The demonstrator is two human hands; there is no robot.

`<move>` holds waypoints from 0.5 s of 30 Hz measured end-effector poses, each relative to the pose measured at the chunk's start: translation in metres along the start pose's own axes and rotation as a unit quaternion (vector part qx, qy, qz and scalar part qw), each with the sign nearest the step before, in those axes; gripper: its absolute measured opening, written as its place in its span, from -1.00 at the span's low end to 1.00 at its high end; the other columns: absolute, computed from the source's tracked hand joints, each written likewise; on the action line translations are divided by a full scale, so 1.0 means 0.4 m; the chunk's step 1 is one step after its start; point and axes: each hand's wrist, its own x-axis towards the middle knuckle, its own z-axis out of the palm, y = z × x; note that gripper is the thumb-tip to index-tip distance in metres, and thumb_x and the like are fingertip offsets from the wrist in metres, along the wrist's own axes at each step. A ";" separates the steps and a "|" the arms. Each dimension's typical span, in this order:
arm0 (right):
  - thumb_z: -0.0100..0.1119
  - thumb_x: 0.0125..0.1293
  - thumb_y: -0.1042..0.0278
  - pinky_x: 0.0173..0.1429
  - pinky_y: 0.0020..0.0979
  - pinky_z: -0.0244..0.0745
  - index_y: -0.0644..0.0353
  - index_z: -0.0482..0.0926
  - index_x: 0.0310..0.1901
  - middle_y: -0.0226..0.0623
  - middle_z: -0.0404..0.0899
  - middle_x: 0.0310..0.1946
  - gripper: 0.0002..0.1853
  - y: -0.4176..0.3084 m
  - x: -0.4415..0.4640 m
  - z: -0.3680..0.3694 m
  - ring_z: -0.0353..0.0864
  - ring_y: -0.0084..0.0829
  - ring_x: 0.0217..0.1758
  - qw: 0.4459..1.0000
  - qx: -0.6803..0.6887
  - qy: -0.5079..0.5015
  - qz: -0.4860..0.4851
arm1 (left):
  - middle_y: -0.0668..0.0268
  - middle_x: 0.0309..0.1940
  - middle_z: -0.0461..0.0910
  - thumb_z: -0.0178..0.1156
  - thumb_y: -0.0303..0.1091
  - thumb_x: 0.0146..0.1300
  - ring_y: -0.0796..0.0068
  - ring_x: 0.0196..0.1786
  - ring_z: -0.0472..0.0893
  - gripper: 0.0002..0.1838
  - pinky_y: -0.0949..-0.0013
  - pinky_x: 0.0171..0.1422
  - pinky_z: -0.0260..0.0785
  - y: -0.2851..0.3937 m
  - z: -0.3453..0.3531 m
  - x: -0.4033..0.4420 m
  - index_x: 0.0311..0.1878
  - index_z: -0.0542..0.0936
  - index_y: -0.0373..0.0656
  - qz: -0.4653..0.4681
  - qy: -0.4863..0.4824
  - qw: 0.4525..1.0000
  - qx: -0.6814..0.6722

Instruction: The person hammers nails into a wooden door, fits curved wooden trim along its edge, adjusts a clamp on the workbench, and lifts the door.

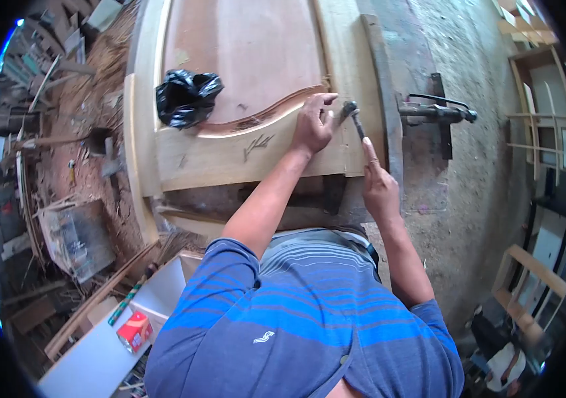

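A pale wooden door panel (230, 162) with a curved moulding (256, 119) lies flat in front of me. My left hand (314, 123) rests on it beside the moulding's right end, fingers bent together; whatever may be between the fingertips is too small to make out. A hammer (357, 123) is held by its handle in my right hand (381, 189), its head over the panel's right stile, just right of my left fingers. Several loose nails (256, 144) lie on the bottom rail. On the panel's left sits a crumpled black plastic bag (187, 98).
A metal clamp (439, 114) sticks out at the right of the workbench (422, 189). At lower left stand a white box (84, 365) with a red carton (135, 331) on it and a worn box (77, 239). Wooden frames (548, 113) stand at far right.
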 end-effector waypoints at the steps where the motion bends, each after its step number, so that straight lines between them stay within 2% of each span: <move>1: 0.10 0.69 0.33 -0.06 0.18 0.60 -0.48 0.19 0.78 0.18 0.76 -0.15 -0.26 -0.014 0.006 -0.014 0.76 0.29 -0.14 1.000 0.006 0.003 -0.003 | 0.00 0.00 0.73 0.19 -0.60 0.31 -0.04 0.09 0.72 -0.65 0.01 0.32 0.58 0.015 -0.025 -0.003 0.14 0.70 -0.23 0.015 0.001 1.000 0.002; 2: 0.12 0.67 0.36 -0.08 0.17 0.61 -0.48 0.18 0.78 0.14 0.76 -0.18 -0.24 -0.006 0.008 -0.011 0.77 0.23 -0.17 1.000 -0.002 0.015 -0.018 | 0.02 -0.02 0.74 0.22 -0.60 0.31 -0.03 0.08 0.72 -0.67 0.02 0.31 0.58 0.033 -0.044 -0.008 0.12 0.71 -0.23 0.030 0.001 1.000 0.002; 3: 0.13 0.66 0.38 -0.10 0.16 0.61 -0.47 0.18 0.78 0.09 0.76 -0.22 -0.22 0.008 0.005 -0.003 0.78 0.18 -0.20 0.999 -0.010 0.026 -0.031 | 0.09 -0.08 0.75 0.29 -0.59 0.30 0.02 0.06 0.72 -0.76 0.04 0.26 0.58 0.033 -0.095 -0.028 0.01 0.73 -0.21 0.047 -0.015 0.996 0.070; 4: 0.15 0.64 0.40 -0.12 0.15 0.62 -0.46 0.17 0.79 0.05 0.77 -0.25 -0.20 0.017 0.001 0.002 0.79 0.13 -0.22 0.998 -0.018 0.038 -0.042 | 0.15 -0.13 0.77 0.37 -0.51 0.37 0.14 0.00 0.76 -0.88 0.11 0.16 0.61 0.034 -0.142 -0.043 -0.07 0.76 -0.16 0.061 0.014 0.991 0.117; 7: 0.14 0.66 0.35 -0.10 0.13 0.63 -0.48 0.15 0.80 0.02 0.74 -0.30 -0.20 0.026 -0.004 0.010 0.77 0.11 -0.25 0.999 -0.017 0.027 -0.033 | 0.19 -0.13 0.79 0.47 -0.45 0.32 0.08 -0.02 0.75 -0.87 0.08 0.20 0.59 0.044 -0.294 -0.124 -0.09 0.77 -0.13 -0.035 0.039 0.966 0.255; 11: 0.12 0.67 0.33 -0.09 0.13 0.62 -0.49 0.13 0.80 0.02 0.69 -0.35 -0.21 0.031 -0.002 0.019 0.75 0.11 -0.28 0.999 -0.012 0.030 -0.036 | 0.24 -0.11 0.79 0.54 -0.35 0.26 0.11 0.05 0.71 -0.82 0.07 0.26 0.54 0.028 -0.371 -0.179 -0.09 0.82 -0.08 -0.048 -0.009 0.948 0.315; 15: 0.12 0.64 0.35 -0.05 0.18 0.59 -0.47 0.21 0.78 0.19 0.77 -0.14 -0.23 0.004 0.000 -0.012 0.78 0.26 -0.16 1.000 0.010 0.006 -0.007 | 0.35 -0.12 0.77 0.57 -0.31 0.24 0.18 0.08 0.70 -0.83 0.08 0.28 0.49 0.017 -0.334 -0.187 -0.12 0.84 -0.01 -0.035 0.003 0.937 0.347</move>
